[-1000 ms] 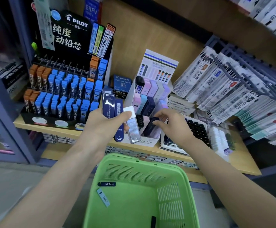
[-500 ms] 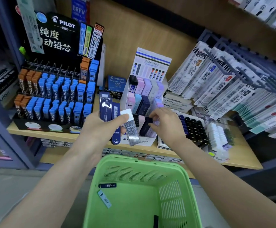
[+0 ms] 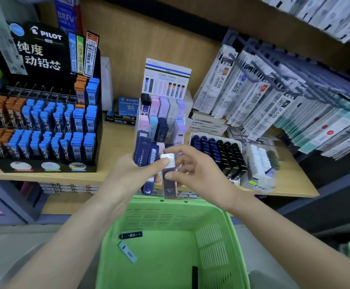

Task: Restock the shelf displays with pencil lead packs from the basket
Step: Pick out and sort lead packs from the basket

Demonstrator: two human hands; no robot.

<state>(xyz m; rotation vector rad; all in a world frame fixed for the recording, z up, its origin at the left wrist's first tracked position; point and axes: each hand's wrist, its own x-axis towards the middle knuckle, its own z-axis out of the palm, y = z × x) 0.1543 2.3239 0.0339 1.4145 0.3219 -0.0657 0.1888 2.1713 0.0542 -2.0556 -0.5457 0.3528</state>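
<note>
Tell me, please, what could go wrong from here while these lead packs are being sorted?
1. The left hand grips several dark blue packs fanned together, and the right hand pinches the white-capped pack among them; pulling it may loosen the others.
2. The bunch sits above the far rim of the green basket, so a dropped pack might miss it and hit the floor.

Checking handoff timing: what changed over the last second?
The right hand withdrew from the pastel display, moved back to the left hand and now pinches the white-capped lead pack. The left hand still grips the navy MONO packs; three packs still lie in the green basket.
</note>
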